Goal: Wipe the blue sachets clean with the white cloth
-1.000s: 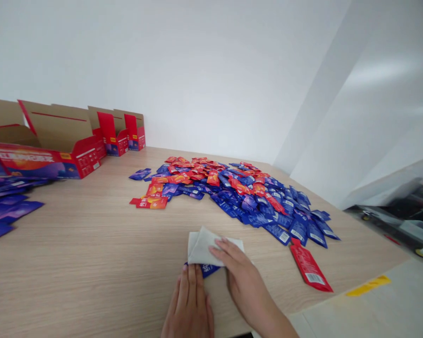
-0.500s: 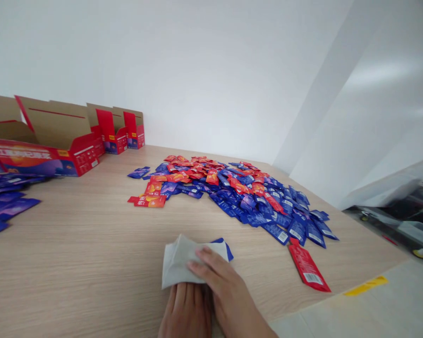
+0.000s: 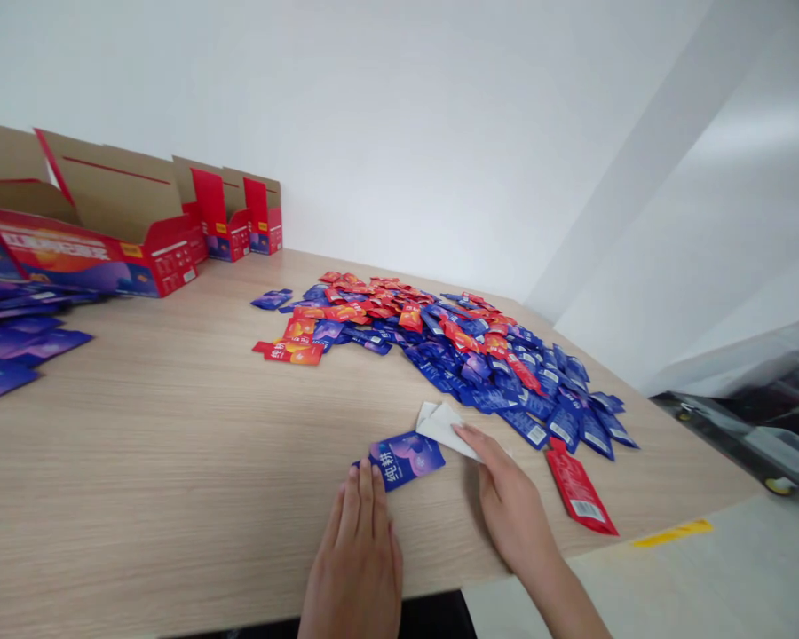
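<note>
One wooden tabletop (image 3: 139,461) carries everything. Open red boxes (image 3: 106,240) stand along its far left edge, and a heap of red and blue packets (image 3: 453,346) spreads from its middle toward the right edge. Near the front edge, the left hand (image 3: 359,559) lies flat, fingers stretched out, tips pressing the near end of a single blue packet (image 3: 409,457). The right hand (image 3: 510,506), fingers also unclenched, rests its tips on a folded white wipe (image 3: 443,423) touching that packet's far right corner.
</note>
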Available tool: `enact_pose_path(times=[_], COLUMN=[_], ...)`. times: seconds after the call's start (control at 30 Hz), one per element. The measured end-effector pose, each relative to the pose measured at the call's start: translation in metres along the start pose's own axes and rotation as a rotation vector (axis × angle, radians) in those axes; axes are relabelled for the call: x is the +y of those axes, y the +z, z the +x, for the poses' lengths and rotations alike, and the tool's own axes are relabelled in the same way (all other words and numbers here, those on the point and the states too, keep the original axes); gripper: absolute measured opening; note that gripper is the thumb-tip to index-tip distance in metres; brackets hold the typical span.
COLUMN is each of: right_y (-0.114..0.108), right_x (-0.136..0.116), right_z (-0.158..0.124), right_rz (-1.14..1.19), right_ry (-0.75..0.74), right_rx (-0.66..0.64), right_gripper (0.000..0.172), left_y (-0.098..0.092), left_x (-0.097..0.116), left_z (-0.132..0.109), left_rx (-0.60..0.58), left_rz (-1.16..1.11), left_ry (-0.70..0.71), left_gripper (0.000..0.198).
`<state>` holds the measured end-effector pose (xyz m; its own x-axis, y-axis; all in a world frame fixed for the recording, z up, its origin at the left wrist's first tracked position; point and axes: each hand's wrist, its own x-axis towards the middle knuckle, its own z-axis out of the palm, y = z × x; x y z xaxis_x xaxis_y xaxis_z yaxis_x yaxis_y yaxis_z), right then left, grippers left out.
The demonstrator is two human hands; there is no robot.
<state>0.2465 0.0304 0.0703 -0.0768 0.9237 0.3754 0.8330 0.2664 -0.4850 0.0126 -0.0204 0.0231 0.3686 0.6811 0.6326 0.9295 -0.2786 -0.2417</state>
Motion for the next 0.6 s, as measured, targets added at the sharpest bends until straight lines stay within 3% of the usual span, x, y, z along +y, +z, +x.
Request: enact_pose_path(times=[0.1, 0.17, 0.23, 0.3, 0.4, 0.5, 0.6], right_y=[0.017, 0.033, 0.045, 0.047, 0.033, 0.012, 0.001], right_x=[-0.044, -0.069, -0.079, -0.07, -0.034, 0.0, 0.013], right_z=[-0.001, -0.003, -0.003, -0.001, 0.0, -0.001, -0.004], right_rz=[0.136, 0.162, 0.135, 0.086, 0.025, -0.052, -0.088], right_ry=[-0.163, -0.315, -0.384, -0.353, -0.21, -0.073, 0.031], right_rx=[-0.032, -0.171, -0.244, -0.225, -0.14, -0.082, -0.023], right_gripper=[0.068, 0.071, 0.075, 0.079, 0.079, 0.071, 0.061], left_y=[-0.005, -0.008, -0.01, -0.012, -0.014, -0.015, -0.016], left_x=[-0.001, -0.002, -0.004, -0.005, -0.002, 0.005, 0.01], left_z=[0.003, 0.004, 0.004, 0.004, 0.004, 0.006, 0.007], left_rx=[-0.006, -0.058, -0.13, -0.152, -0.108, -0.09, -0.061], left_rz=[-0.01, -0.054, -0.096, -0.096, -0.074, -0.083, -0.091], left_ry=[0.01, 0.028, 0.037, 0.018, -0.002, -0.055, -0.128], left_gripper=[0.05, 0.047, 0.047, 0.048, 0.05, 0.052, 0.052])
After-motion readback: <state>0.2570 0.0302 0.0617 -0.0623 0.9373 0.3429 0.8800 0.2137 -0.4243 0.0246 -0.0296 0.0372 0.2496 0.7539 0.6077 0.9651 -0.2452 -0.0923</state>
